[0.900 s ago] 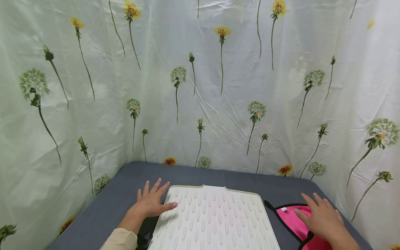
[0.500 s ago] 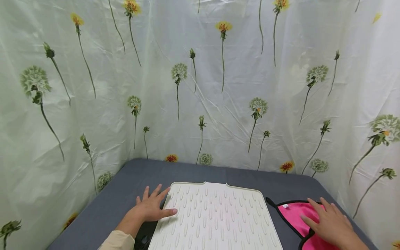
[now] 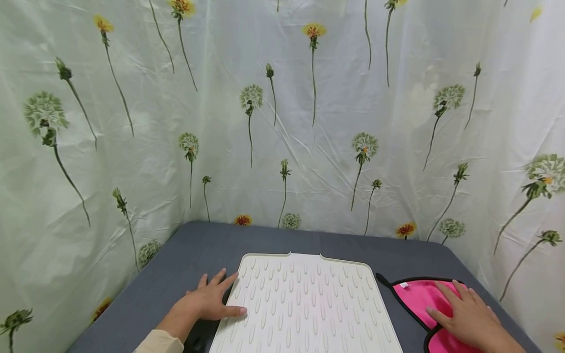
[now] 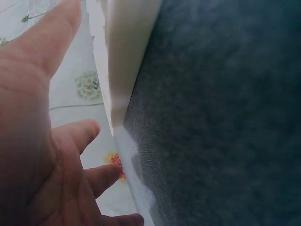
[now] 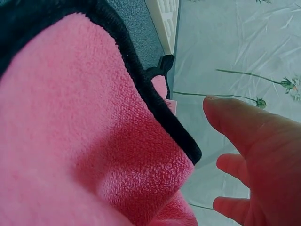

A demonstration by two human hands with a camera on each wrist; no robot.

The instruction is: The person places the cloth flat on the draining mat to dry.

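A white drain tray (image 3: 304,304) with rows of raised oval ridges lies in the lower middle of the head view. My left hand (image 3: 207,301) is spread at its left edge, with the thumb reaching over the ridges. In the left wrist view, the fingers extend beside the tray's pale side wall (image 4: 127,52), gripping nothing. On the right lies a crumpled pink cloth (image 3: 421,299) with black trim, a small white label and a hanging loop. Over it hovers my right hand (image 3: 472,316), fingers loosely extended. The right wrist view has the pink cloth (image 5: 94,108) beside the fingers, not held.
A dark grey surface (image 3: 247,238) carries the tray and the cloth. Something black (image 3: 196,343) sits under the left forearm, mostly hidden. A pale curtain (image 3: 220,122) printed with dandelions hangs behind the surface and along both sides.
My left hand has come down lower along the tray's left edge. The right hand has shifted slightly right and down over the cloth. In the head view, the background has moved up a little.
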